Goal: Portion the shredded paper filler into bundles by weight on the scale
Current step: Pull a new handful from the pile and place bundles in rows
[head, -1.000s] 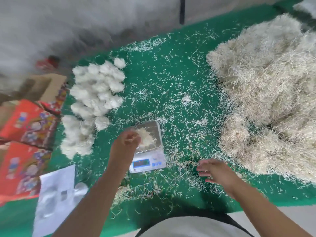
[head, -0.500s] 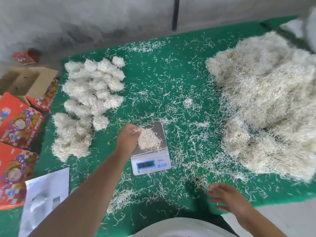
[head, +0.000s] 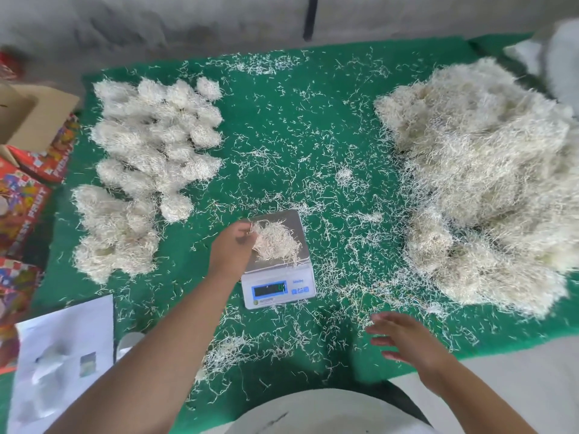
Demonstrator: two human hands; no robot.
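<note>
Left hand (head: 233, 249) pinches the paper wad (head: 275, 242) on the scale (head: 279, 277); right hand (head: 404, 336) hovers with fingers spread, holding nothing, near the counter's (head: 282, 136) edge.

A: What carries the work area?
B: A table (head: 313, 126) covered in green felt-like cloth, its pale bare edge showing at the near right corner.

A: What lies behind it?
B: A grey, mottled wall (head: 156, 23), softly blurred, with a dark vertical bar (head: 310, 17) running down to the table's far edge.

A: And the light?
B: Even, diffuse, without hard shadows.
</note>
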